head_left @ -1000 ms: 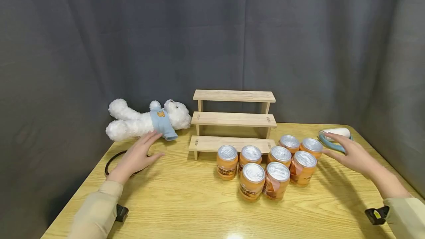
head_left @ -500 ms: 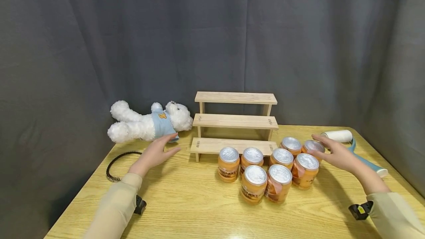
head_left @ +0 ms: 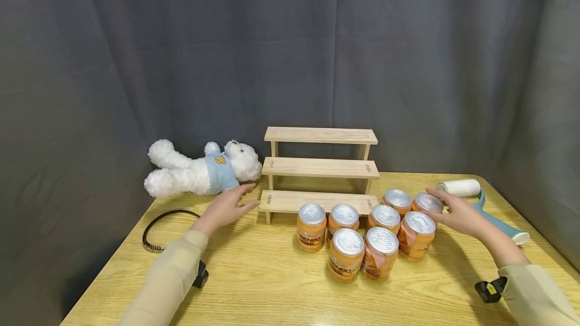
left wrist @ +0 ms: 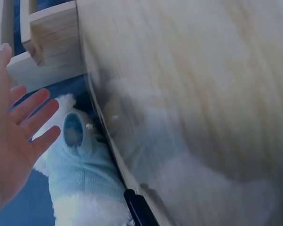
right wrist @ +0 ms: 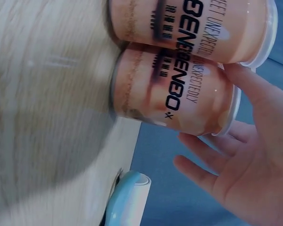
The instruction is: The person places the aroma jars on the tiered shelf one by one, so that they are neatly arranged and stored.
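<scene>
My right hand (head_left: 459, 214) is at the far-right orange can (head_left: 428, 202), thumb on its near side and fingers at its back. In the right wrist view, that can (right wrist: 172, 94) stands between the thumb and spread fingers, beside another can (right wrist: 193, 23). No firm grip shows. Several such cans with silver lids stand upright in a group, like the front can (head_left: 346, 255). My left hand (head_left: 225, 209) hovers with loose, spread fingers, holding nothing. It is between the white teddy bear (head_left: 186, 177) in a blue shirt and the left end of the three-step wooden shelf (head_left: 321, 167).
A lint roller (head_left: 498, 225) with a blue handle lies at the table's right side. A thin black curved band (head_left: 154, 223) lies at the left, partly behind my left arm. The wooden table (head_left: 254, 286) reaches back to a dark curtain (head_left: 290, 49).
My right hand has moved left from beside the lint roller to the far-right can, uncovering the roller's handle. My left hand has moved right, from the bear toward the shelf's end.
</scene>
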`<state>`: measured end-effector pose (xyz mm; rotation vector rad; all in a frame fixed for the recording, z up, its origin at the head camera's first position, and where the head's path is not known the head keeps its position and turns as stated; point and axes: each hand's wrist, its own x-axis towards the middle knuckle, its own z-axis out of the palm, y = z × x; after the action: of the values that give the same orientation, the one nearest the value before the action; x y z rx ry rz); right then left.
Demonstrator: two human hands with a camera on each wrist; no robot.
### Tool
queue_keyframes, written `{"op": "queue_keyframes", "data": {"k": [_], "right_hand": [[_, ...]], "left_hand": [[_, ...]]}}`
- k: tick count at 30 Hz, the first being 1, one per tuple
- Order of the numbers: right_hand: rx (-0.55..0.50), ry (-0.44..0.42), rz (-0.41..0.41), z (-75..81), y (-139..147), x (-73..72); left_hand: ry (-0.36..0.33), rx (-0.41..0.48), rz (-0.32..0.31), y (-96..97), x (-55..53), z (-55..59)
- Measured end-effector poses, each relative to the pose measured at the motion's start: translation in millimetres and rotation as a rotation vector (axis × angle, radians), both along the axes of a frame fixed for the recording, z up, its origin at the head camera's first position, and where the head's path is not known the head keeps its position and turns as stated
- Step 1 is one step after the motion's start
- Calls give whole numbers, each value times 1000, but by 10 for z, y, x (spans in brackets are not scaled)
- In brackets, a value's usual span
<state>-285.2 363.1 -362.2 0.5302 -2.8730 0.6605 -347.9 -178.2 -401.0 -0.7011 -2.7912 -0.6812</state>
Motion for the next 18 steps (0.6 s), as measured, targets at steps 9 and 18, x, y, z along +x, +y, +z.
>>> {"op": "queue_keyframes", "data": {"k": [9,18], "right_hand": [[-35,-39,-29,-51,28,-13],[-84,-96,18,-51,108,-1]], "left_hand": [[39,-134,-53,104,-25,-32],[-11,-93,-118,130,-45,-80]]}}
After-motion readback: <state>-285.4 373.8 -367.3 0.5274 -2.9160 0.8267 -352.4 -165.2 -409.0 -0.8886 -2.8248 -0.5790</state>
